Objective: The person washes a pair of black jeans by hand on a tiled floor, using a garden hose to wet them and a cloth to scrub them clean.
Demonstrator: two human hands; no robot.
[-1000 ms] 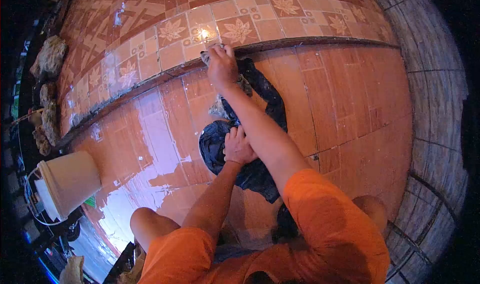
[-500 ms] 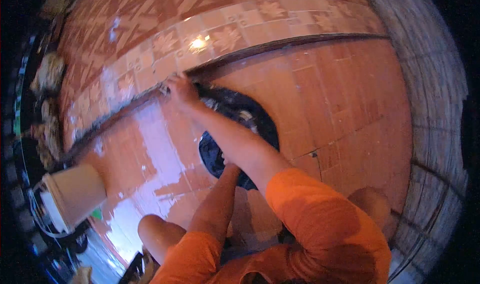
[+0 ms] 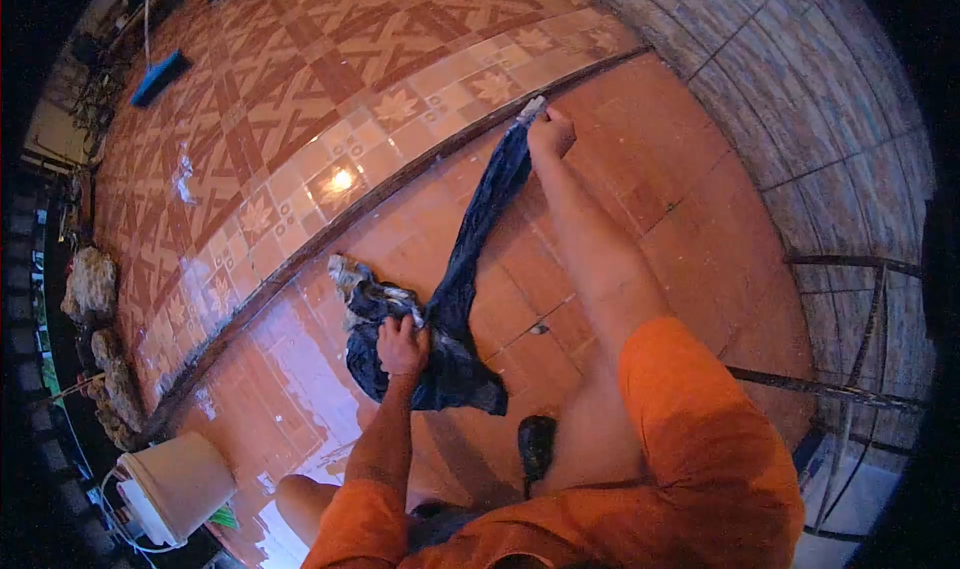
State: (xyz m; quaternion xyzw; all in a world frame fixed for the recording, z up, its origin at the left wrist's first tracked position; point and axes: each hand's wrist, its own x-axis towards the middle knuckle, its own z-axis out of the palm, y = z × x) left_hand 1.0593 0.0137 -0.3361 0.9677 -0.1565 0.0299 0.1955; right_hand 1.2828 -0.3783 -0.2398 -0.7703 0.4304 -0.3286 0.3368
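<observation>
A dark blue-black garment (image 3: 455, 354) lies bunched on the orange tiled floor in front of me. One long narrow part of it, like a sleeve or leg, stretches up and to the right. My right hand (image 3: 553, 137) is closed on the pale end (image 3: 532, 109) of that part, close to the raised tile edge. My left hand (image 3: 403, 347) rests on the bunched middle, its fingers curled into the fabric. A pale, dirty-looking patch (image 3: 345, 272) of the cloth shows on the far left of the bundle.
A whitish bucket (image 3: 180, 479) stands at lower left. Rocks (image 3: 92, 284) line the left edge. A raised patterned tile step (image 3: 340, 159) runs across the floor. Far left is a blue broom head (image 3: 158, 77). To the right are a stone-look wall (image 3: 810, 119) and metal bars (image 3: 840, 394).
My right hand has swung from the left over to the right, drawing out a long part of the garment. My left hand stays on the bundle. The view has turned and shifted.
</observation>
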